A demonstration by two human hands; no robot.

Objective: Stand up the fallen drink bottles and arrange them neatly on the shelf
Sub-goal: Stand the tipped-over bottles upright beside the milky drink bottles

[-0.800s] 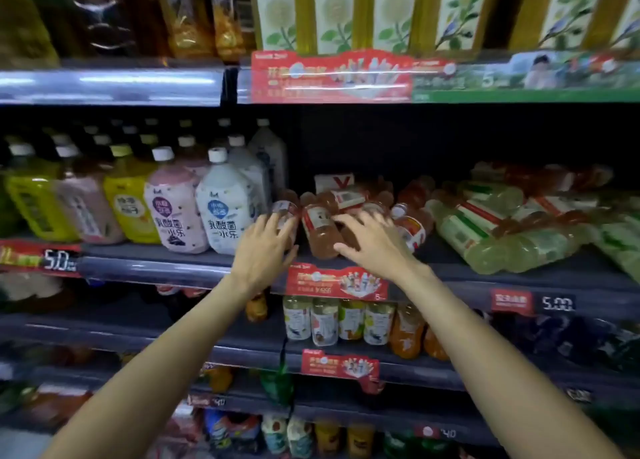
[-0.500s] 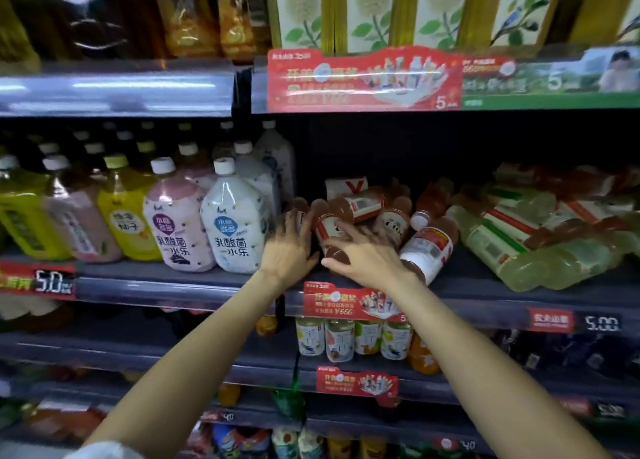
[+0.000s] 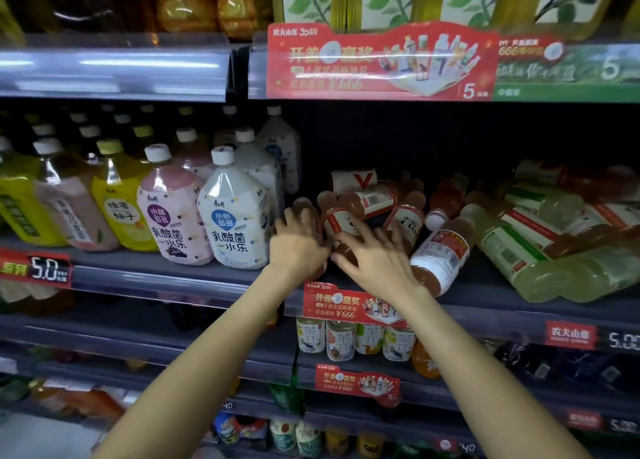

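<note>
Several small orange drink bottles with red-and-white labels lie tumbled in a heap on the middle shelf. My left hand is wrapped round the leftmost orange bottle, whose upper end shows above my fingers. My right hand holds the lower end of the neighbouring tilted orange bottle, thumb below and fingers spread over it. Another orange bottle lies cap-back just right of my right wrist. Pale green bottles lie piled further right.
Large upright white and pink bottles stand close to the left of my left hand. A red promo tag hangs on the shelf edge below my hands. Small upright tea bottles fill the shelf underneath. The upper shelf's rail overhangs.
The view has drawn closer to the shelf. Both hands have closed in on the two leftmost orange bottles, and the right hand's bottle now tilts up more.
</note>
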